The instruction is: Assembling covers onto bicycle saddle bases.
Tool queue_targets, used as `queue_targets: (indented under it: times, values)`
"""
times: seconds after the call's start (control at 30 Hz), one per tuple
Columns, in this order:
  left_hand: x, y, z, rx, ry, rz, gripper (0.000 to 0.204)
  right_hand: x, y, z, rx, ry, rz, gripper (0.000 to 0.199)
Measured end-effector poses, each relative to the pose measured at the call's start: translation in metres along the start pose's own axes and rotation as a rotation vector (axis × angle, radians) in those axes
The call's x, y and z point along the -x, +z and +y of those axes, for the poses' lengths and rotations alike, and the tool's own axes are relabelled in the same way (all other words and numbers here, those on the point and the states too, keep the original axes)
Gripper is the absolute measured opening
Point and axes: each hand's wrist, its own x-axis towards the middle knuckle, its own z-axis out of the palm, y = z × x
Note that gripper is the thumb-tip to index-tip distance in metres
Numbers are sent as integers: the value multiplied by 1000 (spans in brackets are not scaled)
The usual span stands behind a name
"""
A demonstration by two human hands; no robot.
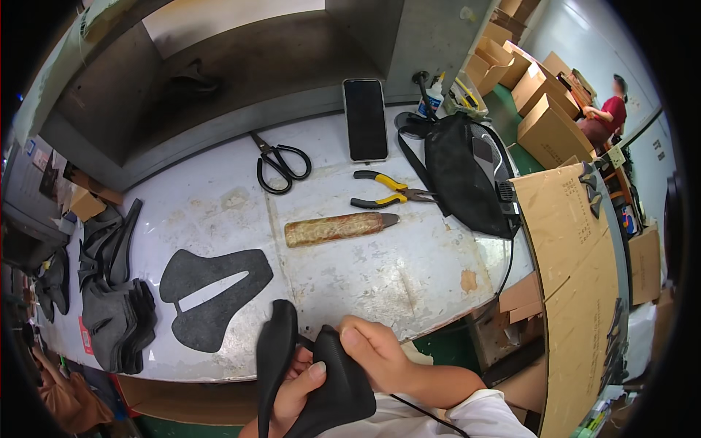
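Observation:
Close to my body, at the table's front edge, I hold a folded black leather-like shoe upper piece (337, 383). My left hand (293, 394) is closed on it from below, with the thumb lying along its surface. At the piece's upper right end my right hand (376, 356) pinches the edge; that hand's fingertips are partly hidden. Left of my hands, a flat dark grey cut piece (241, 293) with a long slit lies on the table. Beyond them is a knife with a wrapped handle (332, 229), its short blade pointing right.
Black-handled scissors (283, 168), yellow-and-black pliers (394, 191), a phone (365, 120) and a black bag (460, 171) lie farther back on the white table (365, 285). Stacked dark pieces (120, 325) sit at left. Cardboard (577, 292) stands right; another person (610, 113) is beyond.

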Motion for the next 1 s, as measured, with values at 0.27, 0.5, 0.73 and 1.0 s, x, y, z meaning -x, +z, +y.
queue_targets:
  times: [0.27, 0.5, 0.73, 1.0]
  values:
    - [-2, 11, 7, -23, 135, 163, 22, 4, -6, 4, 14, 54, -109, 33]
    - [-9, 13, -7, 32, 312, 269, 19, 11, -4, 14, -99, 48, -24, 34]
    - [-22, 10, -24, 20, 400, 347, 22, 13, 7, 22, -434, 109, 107, 37]
    - [-35, -34, -36, -261, 554, -42, 49, 13, -5, 14, -698, 131, 228, 32]
